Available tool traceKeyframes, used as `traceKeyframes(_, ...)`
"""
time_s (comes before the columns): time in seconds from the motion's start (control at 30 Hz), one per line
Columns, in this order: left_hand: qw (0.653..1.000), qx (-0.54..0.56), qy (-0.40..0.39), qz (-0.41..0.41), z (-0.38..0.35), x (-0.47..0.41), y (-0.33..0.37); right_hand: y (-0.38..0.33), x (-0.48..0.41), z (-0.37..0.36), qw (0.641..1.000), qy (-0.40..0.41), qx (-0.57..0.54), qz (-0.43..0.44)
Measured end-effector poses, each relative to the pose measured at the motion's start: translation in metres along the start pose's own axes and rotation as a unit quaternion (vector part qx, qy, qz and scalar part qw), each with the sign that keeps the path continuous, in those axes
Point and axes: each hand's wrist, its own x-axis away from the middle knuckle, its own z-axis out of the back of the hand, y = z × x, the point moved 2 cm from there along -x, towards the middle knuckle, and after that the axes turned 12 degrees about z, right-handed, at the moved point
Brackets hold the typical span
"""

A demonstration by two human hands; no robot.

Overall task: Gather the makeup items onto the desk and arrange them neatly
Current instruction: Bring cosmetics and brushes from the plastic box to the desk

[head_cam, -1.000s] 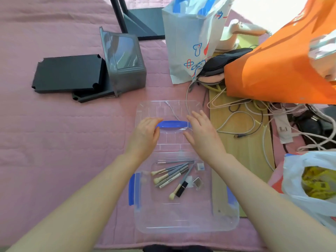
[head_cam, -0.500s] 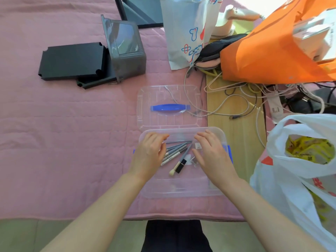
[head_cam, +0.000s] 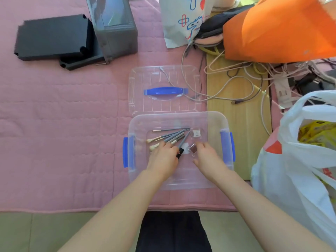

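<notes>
Left hand [head_cam: 163, 158] is lying inside the clear storage box [head_cam: 133, 124], fingers bent down over the near ends of the makeup brushes [head_cam: 172, 136]; whether it is actually gripping them cannot be told. A black-tipped brush [head_cam: 180, 153] is emerging from under this hand on its thumb side. The other brushes are fanning away from the hand, with pale bristles pointing outward and grey handles converging beyond the fingertips.

Right hand [head_cam: 209, 158] is also inside the box, fingertips touching a small square case [head_cam: 193, 149] and thumb spread apart from it, so nothing is being pinched. A second square case [head_cam: 196, 133] is lying just beyond those fingertips.

Beyond both hands, the box's lid [head_cam: 138, 79] with its blue handle [head_cam: 165, 91] is lying flat on the pink quilted cover [head_cam: 63, 115]. Outward of the right hand, a wooden surface [head_cam: 236, 124] is carrying tangled cables [head_cam: 245, 82], and a white plastic bag [head_cam: 291, 170] is standing near it.
</notes>
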Motion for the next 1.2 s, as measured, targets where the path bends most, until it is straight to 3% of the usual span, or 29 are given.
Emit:
traceKeyframes(0.2, 0.995, -0.094, -0.008, -0.003, -0.012, -0.010, 0.017, 0.005, -0.022, -0.015, 0.996, -0.020, 0.087, 0.000)
traceKeyframes(0.57, 0.987, -0.158, -0.010, 0.015, -0.028, -0.025, 0.018, 0.009, -0.038, -0.021, 0.984, 0.008, 0.180, -0.007)
traceKeyframes(1.07, 0.989, 0.070, -0.085, 0.101, -0.001, -0.008, -0.014, -0.001, -0.033, -0.007, 0.996, 0.017, 0.069, -0.052)
traceKeyframes(1.2, 0.992, 0.068, -0.036, 0.098, 0.001, -0.010, -0.017, -0.003, -0.033, -0.006, 0.994, 0.070, 0.078, -0.033)
